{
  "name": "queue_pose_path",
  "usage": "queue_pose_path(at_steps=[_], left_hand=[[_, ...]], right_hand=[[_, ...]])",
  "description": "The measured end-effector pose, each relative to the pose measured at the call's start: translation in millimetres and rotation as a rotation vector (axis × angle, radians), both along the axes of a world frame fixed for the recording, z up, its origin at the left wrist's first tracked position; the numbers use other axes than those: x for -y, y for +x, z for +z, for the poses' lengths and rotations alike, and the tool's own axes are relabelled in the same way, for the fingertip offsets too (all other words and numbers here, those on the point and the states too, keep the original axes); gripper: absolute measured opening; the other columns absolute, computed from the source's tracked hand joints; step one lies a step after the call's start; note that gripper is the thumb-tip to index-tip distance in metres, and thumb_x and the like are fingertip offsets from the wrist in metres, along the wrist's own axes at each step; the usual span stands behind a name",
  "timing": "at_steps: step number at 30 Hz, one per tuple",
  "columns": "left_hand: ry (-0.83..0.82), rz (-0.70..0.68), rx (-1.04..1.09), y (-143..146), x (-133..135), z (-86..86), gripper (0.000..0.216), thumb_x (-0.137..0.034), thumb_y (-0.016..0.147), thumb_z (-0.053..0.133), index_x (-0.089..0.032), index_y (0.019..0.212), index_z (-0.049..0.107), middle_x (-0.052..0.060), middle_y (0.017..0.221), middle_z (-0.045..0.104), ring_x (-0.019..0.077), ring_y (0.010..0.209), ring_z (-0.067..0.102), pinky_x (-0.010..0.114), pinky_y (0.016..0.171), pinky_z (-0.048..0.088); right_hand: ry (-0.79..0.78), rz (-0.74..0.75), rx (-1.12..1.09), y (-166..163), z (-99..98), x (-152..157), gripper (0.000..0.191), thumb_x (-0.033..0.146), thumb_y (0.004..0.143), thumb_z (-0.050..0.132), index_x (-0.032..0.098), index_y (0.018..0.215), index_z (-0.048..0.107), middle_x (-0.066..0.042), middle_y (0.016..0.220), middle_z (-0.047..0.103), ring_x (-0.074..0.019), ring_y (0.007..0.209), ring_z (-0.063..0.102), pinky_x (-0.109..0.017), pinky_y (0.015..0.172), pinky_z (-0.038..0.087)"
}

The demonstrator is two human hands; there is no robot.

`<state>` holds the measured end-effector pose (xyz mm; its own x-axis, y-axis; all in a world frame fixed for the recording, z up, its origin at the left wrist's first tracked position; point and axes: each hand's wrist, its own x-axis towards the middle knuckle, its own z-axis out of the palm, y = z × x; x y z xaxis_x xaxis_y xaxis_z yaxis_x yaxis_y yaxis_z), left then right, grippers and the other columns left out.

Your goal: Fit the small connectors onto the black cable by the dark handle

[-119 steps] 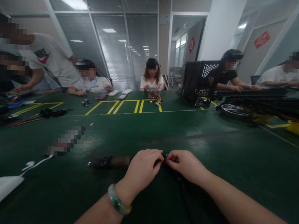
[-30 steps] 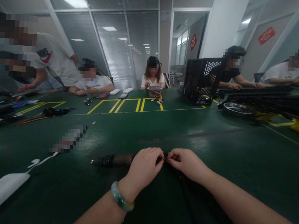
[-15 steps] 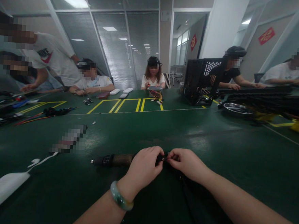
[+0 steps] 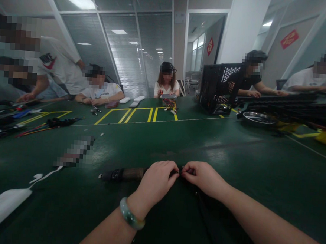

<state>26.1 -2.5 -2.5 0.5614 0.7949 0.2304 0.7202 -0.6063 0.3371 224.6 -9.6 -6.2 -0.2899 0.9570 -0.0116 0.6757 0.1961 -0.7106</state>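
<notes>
A dark electric screwdriver (image 4: 128, 174) lies on the green table, its bit end pointing left. My left hand (image 4: 159, 179), with a jade bangle on the wrist, is closed over the tool's rear end, thumb and fingertips pinched together. Close against those fingertips, my right hand (image 4: 201, 176) is closed in a pinch as well. A tiny shiny bit shows between the two hands, but the right fingers hide what they hold. A black cord (image 4: 205, 214) runs from below my right hand towards the table's front edge.
A white power strip (image 4: 3, 207) with a white cable leads to a blurred-out phone (image 4: 75, 151) on the left. Bundled wires (image 4: 62, 121) lie behind it. A black computer case (image 4: 219, 88) and a dark wheel (image 4: 259, 117) stand at the back right. Several people sit or stand around the table.
My left thumb and fingertips have drawn closer together around the small shiny part. Otherwise both hands and the screwdriver have hardly moved.
</notes>
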Motion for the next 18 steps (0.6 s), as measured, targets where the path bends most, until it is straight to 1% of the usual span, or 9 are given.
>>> queue_pose_path(at_steps=[4,7,10,13,16,18], left_hand=[[0.012,0.004,-0.011,-0.1,0.6,0.1,0.010,-0.028,0.086,0.059,-0.023,0.095,0.058,0.000,0.094,0.062,0.0192,0.089,0.058,0.035,0.083,0.044],[0.026,-0.019,-0.012,0.0,2.0,0.8,0.012,-0.021,0.084,0.060,-0.023,0.096,0.058,0.000,0.094,0.062,0.0193,0.089,0.058,0.035,0.083,0.044],[0.026,-0.023,-0.005,0.3,2.1,1.1,0.012,-0.018,0.086,0.055,-0.023,0.096,0.057,0.000,0.093,0.062,0.0187,0.088,0.058,0.035,0.082,0.044],[0.012,0.002,-0.004,0.5,1.5,1.1,0.009,-0.021,0.087,0.055,-0.024,0.096,0.057,0.000,0.093,0.062,0.0189,0.087,0.058,0.035,0.081,0.044],[0.002,0.034,-0.008,0.8,1.9,2.3,0.015,-0.024,0.085,0.059,-0.024,0.100,0.056,0.000,0.095,0.063,0.0199,0.089,0.059,0.035,0.082,0.044],[-0.001,0.028,-0.020,1.1,2.6,3.7,0.018,-0.023,0.085,0.059,-0.025,0.103,0.055,0.000,0.097,0.063,0.0199,0.090,0.059,0.034,0.083,0.044]], right_hand=[[0.016,-0.004,0.024,-0.1,-0.6,-0.4,0.015,0.029,0.083,0.058,0.022,0.087,0.070,0.000,0.078,0.071,-0.0149,0.069,0.064,-0.022,0.059,0.043],[0.030,-0.009,0.038,0.5,-2.2,-0.5,0.014,0.030,0.083,0.058,0.022,0.086,0.070,0.000,0.076,0.071,-0.0146,0.067,0.064,-0.022,0.057,0.042],[0.036,-0.004,0.037,1.4,-3.1,-0.5,0.014,0.030,0.083,0.058,0.023,0.087,0.070,0.001,0.076,0.070,-0.0144,0.067,0.063,-0.021,0.057,0.042],[0.031,0.002,0.037,1.6,-2.5,-0.6,0.015,0.032,0.083,0.058,0.022,0.087,0.069,0.000,0.076,0.070,-0.0145,0.066,0.063,-0.021,0.057,0.042],[0.021,0.006,0.037,1.1,-1.1,-0.5,0.015,0.032,0.084,0.057,0.022,0.086,0.069,0.001,0.075,0.070,-0.0140,0.065,0.062,-0.021,0.056,0.041],[0.021,0.007,0.039,0.9,-0.5,-0.2,0.015,0.032,0.084,0.058,0.022,0.086,0.069,0.001,0.076,0.070,-0.0138,0.066,0.062,-0.021,0.056,0.041]])
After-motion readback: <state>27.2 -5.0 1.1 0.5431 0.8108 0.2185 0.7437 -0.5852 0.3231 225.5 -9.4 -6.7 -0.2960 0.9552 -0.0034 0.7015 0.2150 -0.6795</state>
